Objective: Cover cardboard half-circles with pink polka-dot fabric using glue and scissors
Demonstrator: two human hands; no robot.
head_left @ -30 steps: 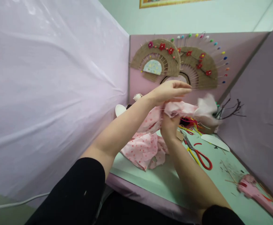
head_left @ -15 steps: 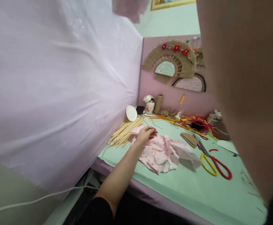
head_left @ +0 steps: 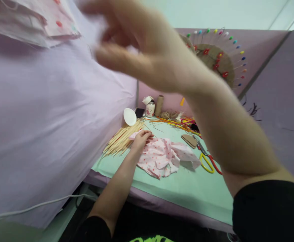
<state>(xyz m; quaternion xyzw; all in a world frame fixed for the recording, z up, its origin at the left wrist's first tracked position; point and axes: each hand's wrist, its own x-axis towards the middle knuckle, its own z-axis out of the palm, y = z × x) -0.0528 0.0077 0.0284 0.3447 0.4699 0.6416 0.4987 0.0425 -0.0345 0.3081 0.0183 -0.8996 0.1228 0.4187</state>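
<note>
My right hand (head_left: 142,50) is raised high and close to the camera, blurred, with thumb and fingers apart. Just past its fingertips, at the upper left, is a piece of pink-and-white fabric (head_left: 58,25) with red dots and frayed edges; a gap shows between the two. Over the table, my left hand (head_left: 141,139) rests at the left edge of a crumpled pink dotted cloth (head_left: 162,154). Its fingers are curled together, and whatever they pinch is too small to make out. Scissors (head_left: 206,159) with yellow and red handles lie right of the cloth, beside brown half-round card pieces (head_left: 189,141).
Thin sticks (head_left: 120,139) lie left of the cloth, with a white oval piece (head_left: 130,116) above them. Behind stand a jar (head_left: 150,109) and a twine spool (head_left: 159,106). Coloured strips (head_left: 173,122) lie along the back. A decorated fan (head_left: 215,64) hangs on the pink panel.
My right arm has swung leftward across the view, hand now visible. The dotted fabric piece has moved from top centre to upper left. The view has turned right; my left hand stays at the cloth.
</note>
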